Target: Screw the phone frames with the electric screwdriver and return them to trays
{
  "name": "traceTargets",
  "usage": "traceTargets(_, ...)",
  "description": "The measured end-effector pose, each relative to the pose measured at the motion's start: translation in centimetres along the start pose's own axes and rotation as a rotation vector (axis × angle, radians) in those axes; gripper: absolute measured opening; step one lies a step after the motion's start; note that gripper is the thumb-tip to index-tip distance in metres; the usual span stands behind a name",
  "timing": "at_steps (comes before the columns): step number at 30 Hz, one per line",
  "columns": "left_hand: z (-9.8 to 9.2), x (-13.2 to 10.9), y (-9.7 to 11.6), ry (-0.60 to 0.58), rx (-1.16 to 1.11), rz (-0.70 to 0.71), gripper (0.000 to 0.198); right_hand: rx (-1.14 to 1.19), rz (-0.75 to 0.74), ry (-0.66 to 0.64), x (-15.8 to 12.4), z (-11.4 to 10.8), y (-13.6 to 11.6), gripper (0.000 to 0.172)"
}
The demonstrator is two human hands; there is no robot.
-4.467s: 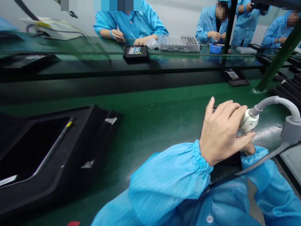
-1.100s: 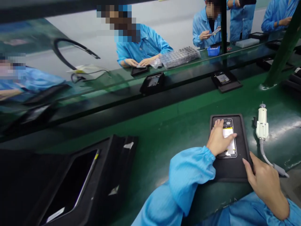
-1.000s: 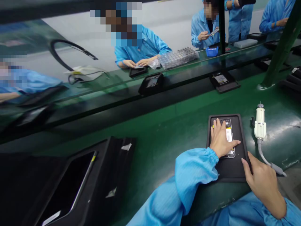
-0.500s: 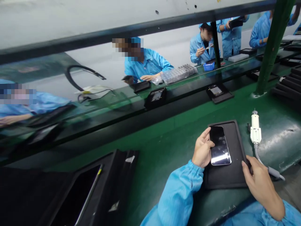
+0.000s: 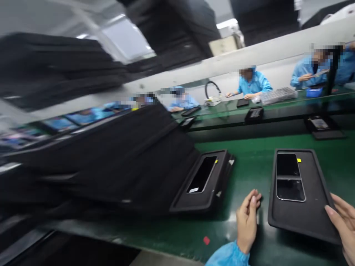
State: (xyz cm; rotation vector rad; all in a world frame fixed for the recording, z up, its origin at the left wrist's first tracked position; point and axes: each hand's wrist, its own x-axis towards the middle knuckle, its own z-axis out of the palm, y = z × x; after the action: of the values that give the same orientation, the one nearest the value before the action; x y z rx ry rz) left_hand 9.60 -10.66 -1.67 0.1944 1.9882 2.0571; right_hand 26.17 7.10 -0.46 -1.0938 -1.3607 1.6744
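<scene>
A black foam tray (image 5: 307, 218) is gripped at its right edge by my right hand (image 5: 342, 218), thumb on top and fingers around the side. Its near end looks raised off the green bench. In the tray lies a smartphone (image 5: 288, 166), dark screen up with a bright reflected band across it. A small yellow tab (image 5: 298, 160) sticks out at the phone's upper right edge. My left hand (image 5: 248, 216) is apart from the tray, to its left, fingers loosely curled with nothing visible in them.
To the left, another black tray (image 5: 180, 201) with a phone (image 5: 202, 175) sits on a stack beside a black cloth-like cover (image 5: 111, 159). A red scrap (image 5: 206, 241) lies on the bench (image 5: 244, 173). Beyond the conveyor ledge, co-workers in blue (image 5: 253, 83) sit working.
My left hand has let go of the phone and moved left of the tray. The view has swung left. The yellow tab now shows beside the phone, and the tray appears lifted.
</scene>
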Motion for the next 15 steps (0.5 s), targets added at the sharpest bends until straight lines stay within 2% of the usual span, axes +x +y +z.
traceTargets(2, -2.2, -0.6, 0.0, 0.116, 0.016, 0.021, 0.064, 0.087, -0.005, -0.178, -0.1, 4.6, -1.0, 0.065)
traceTargets(4, -4.5, -1.0, 0.0, 0.181, 0.022, 0.027, 0.061, 0.159, -0.023, -0.319, -1.1, 10.0, -1.6, 0.062)
traceTargets(8, -9.5, -0.6, 0.7, 0.326, -0.201, -0.033, 0.058, 0.269, -0.083, -0.498, -4.0, 21.3, -0.8, 0.055)
traceTargets(10, -11.6, 0.0, 1.1, 0.381, -0.313, -0.071, 0.055, 0.287, -0.109, -0.553, -5.5, 25.9, 0.2, 0.051)
traceTargets(12, -13.2, 0.5, 1.2, 0.397, -0.358, -0.097, 0.055, 0.216, -0.13, -0.592, -6.8, 29.0, 0.9, 0.047)
traceTargets(13, -13.6, 0.5, 0.9, 0.391, -0.372, -0.12, 0.056, 0.133, -0.169, -0.609, -7.3, 29.8, 1.0, 0.044)
traceTargets(15, -13.6, 0.2, 0.0, 0.364, -0.358, -0.175, 0.056, -0.115, -0.311, -0.651, -7.7, 30.1, 0.6, 0.04)
